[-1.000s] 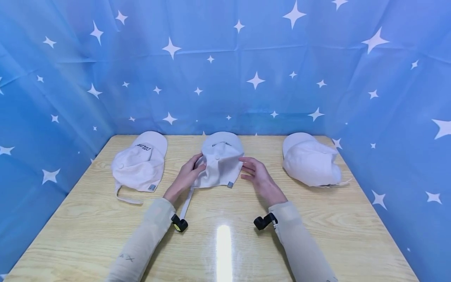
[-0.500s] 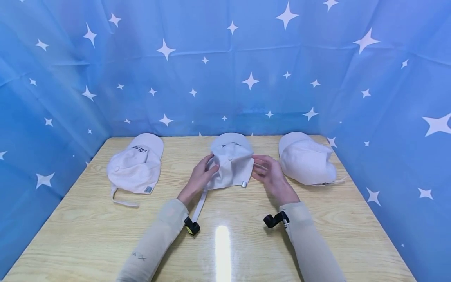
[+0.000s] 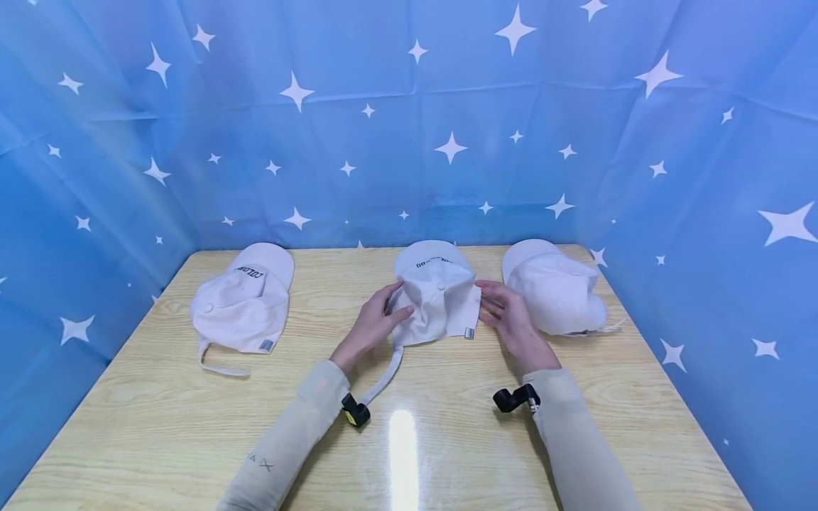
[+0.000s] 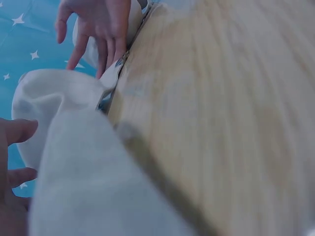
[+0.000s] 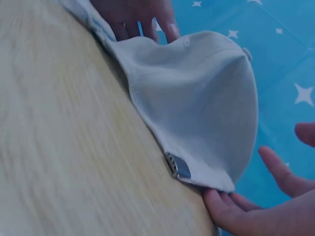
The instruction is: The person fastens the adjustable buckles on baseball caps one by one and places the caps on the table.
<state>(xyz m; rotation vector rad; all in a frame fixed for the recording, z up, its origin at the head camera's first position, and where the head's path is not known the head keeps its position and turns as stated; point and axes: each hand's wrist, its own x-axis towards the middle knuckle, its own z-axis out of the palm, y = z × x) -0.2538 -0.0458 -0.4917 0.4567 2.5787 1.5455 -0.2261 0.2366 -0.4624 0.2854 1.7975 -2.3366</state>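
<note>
A white baseball cap (image 3: 441, 301) lies brim-away on the table between my hands, its crown creased and dark lettering near the brim. My left hand (image 3: 373, 323) is at its left side, thumb over the fabric, fingers spread rather than curled. Along the right edge, my right hand (image 3: 511, 319) touches the cap with nearly straight fingers; in the right wrist view its fingertips (image 5: 216, 201) sit at the lower edge, the thumb standing apart. A metal buckle (image 5: 178, 166) shows on the back edge. The loose strap (image 3: 386, 376) trails toward my left wrist.
A second white cap (image 3: 239, 305) lies at the left with its strap out. Close beyond my right hand is a third white cap (image 3: 556, 291). The wooden table (image 3: 160, 440) meets a blue star-printed curtain (image 3: 409, 128) at the back and sides.
Both hands and the middle cap have shifted right across the table, closer to the right-hand cap. The strap has swung into a curve. The outer caps stay put on the table.
</note>
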